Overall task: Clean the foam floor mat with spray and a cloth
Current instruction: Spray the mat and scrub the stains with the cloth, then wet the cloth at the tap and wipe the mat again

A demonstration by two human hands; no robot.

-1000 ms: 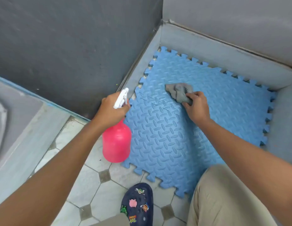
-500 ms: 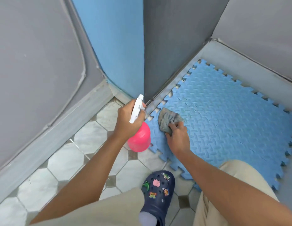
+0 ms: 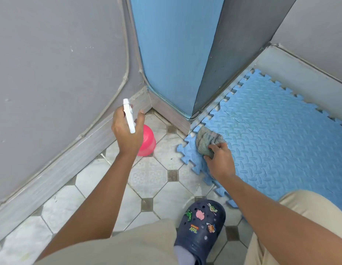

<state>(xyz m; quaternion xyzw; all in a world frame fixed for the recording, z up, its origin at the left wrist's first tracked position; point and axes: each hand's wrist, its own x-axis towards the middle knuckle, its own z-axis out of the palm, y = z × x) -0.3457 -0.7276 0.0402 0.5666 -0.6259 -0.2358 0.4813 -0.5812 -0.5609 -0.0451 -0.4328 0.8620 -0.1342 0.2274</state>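
A blue foam floor mat (image 3: 277,142) with a diamond-plate pattern and jigsaw edges lies on the floor at the right. My right hand (image 3: 219,159) presses a crumpled grey cloth (image 3: 205,140) onto the mat's near-left corner. Over the tiles to the left of the mat, my left hand (image 3: 127,131) grips a pink spray bottle (image 3: 147,140) with a white trigger head. The bottle's neck is hidden by my fingers.
A blue-and-grey wall corner (image 3: 185,64) stands just behind the mat's corner, with a grey skirting board (image 3: 70,157) running left. White octagonal floor tiles (image 3: 147,176) lie underfoot. My navy clog (image 3: 200,226) and beige trouser legs fill the bottom.
My right hand has dragged the cloth from the mat's middle to its near-left corner. My left hand carried the spray bottle off to the left, away from the mat. The view swung left.
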